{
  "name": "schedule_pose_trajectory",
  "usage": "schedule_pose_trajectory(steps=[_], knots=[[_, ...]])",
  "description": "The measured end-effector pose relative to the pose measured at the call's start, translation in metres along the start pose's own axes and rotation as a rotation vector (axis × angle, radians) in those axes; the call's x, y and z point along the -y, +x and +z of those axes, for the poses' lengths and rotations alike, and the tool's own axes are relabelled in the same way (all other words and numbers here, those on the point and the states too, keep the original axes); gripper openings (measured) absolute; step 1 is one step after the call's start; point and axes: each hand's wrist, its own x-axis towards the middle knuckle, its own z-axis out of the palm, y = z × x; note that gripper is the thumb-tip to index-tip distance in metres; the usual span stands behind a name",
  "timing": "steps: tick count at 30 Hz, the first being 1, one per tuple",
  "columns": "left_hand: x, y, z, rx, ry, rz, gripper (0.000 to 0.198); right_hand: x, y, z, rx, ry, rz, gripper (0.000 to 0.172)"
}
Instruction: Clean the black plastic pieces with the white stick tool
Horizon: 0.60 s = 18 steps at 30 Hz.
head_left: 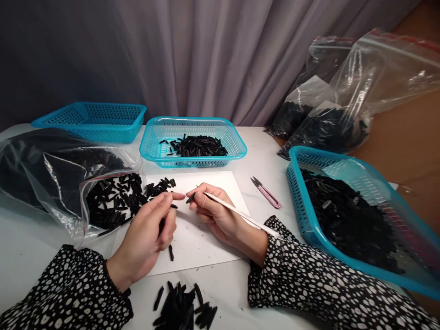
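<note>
A grey curtain point(206, 59) spans the top of the frame, above a white table point(261, 160). At right sits a blue basket point(299, 206) of dark pieces; at left, an open plastic bag point(55, 174) spills black pieces. Clear bags point(360, 91) fill the upper right. At upper centre, a lighter blue basket point(148, 145) bears a black heap; another blue basket point(120, 133) stands upper left. White paper point(227, 178) lies at centre beneath both hands. The left hand point(147, 233) is curled narrow, black showing within its fingers; the right hand point(220, 213) pinches narrowly. A loose pile point(178, 305) lies at bottom centre. A white stick point(240, 213) slants along the right hand, left of pink-handled snips point(265, 192). One black piece point(190, 198) sits in the right fingertips, near the left index finger.
</note>
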Motion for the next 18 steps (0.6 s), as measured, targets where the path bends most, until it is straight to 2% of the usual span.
schedule_pose_trajectory(steps=[5, 10, 15, 18], knots=[[-0.0057, -0.0002, -0.0027, 0.006, -0.024, 0.026, 0.028, 0.0015, 0.0050, -0.0015, 0.014, 0.065, 0.025, 0.035], [-0.0049, 0.0017, 0.0003, -0.023, -0.035, 0.033, 0.010, 0.0009, 0.0057, -0.0031, 0.033, 0.066, 0.022, 0.034], [-0.0012, 0.0046, 0.0029, -0.006, 0.017, 0.041, 0.029, 0.0018, 0.0050, -0.0029, 0.045, 0.061, 0.013, 0.035], [-0.0004, 0.0057, 0.0015, -0.031, 0.065, 0.077, 0.029, 0.0011, 0.0054, -0.0035, 0.052, 0.058, 0.012, 0.031]])
